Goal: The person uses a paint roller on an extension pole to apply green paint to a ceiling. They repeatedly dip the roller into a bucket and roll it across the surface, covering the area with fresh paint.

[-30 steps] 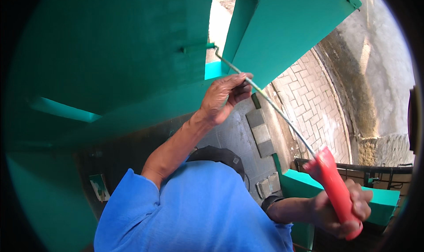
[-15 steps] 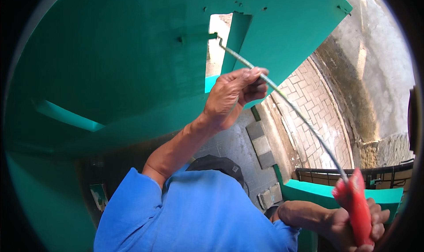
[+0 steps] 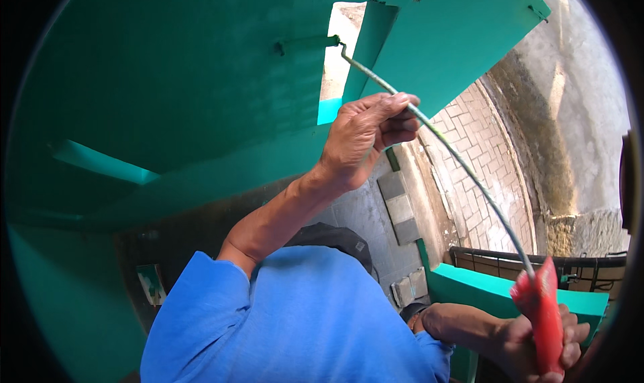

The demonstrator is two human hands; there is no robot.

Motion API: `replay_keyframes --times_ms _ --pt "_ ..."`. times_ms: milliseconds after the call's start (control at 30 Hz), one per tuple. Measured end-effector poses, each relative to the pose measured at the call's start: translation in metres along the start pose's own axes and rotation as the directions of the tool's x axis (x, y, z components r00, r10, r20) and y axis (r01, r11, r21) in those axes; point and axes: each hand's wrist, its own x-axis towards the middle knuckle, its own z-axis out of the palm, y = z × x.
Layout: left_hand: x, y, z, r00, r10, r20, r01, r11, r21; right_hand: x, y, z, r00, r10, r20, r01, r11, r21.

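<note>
A long-framed paint roller [image 3: 469, 170] stretches diagonally across the view. Its thin, paint-flecked metal rod runs from a red handle [image 3: 548, 326] at lower right up to a slim green roller sleeve [image 3: 308, 43]. The sleeve lies against the dark green wall [image 3: 201, 81], its right end at the edge of a tall narrow opening [image 3: 335, 61]. My left hand [image 3: 365, 131] pinches the rod between thumb and fingers, partway along. At the lower right, my right hand [image 3: 570, 339] is wrapped round the red handle, its palm side partly hidden.
Beyond the wall's right edge lie a brick-paved path [image 3: 479, 158] and a rough grey concrete wall [image 3: 590, 101]. Grey blocks [image 3: 399, 205] line the floor edge. A green ledge [image 3: 510, 289] and a black metal railing [image 3: 496, 257] stand near my right arm. A paint-stained board [image 3: 151, 284] sits at lower left.
The wall and its opening appear slightly higher and farther right. My left hand and the roller sleeve have shifted up and right in the picture; both hands keep their hold.
</note>
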Motion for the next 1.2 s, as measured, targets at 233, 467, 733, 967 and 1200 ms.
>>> replay_keyframes --times_ms 233,467,733,967,1200 --pt "-0.004 -0.061 -0.095 0.964 -0.130 -0.231 0.132 0.991 -0.004 -0.100 0.046 0.012 0.978 0.203 0.045 -0.192 0.965 -0.179" --pt "-0.004 -0.126 -0.206 0.877 -0.196 -0.439 0.205 0.978 -0.026 -0.175 0.089 0.032 0.807 0.528 0.266 -0.475 0.847 -0.239" --pt "-0.017 -0.152 -0.256 0.844 -0.308 -0.439 0.324 0.945 -0.040 -0.208 0.091 0.045 0.671 0.692 0.266 -0.643 0.721 -0.256" --pt "0.000 -0.157 -0.248 0.875 -0.273 -0.400 0.275 0.960 -0.054 -0.202 0.097 0.046 0.696 0.666 0.269 -0.615 0.746 -0.256" --pt "-0.003 -0.113 -0.193 0.916 -0.208 -0.343 0.198 0.978 -0.064 -0.171 0.072 0.050 0.823 0.509 0.252 -0.469 0.859 -0.203"
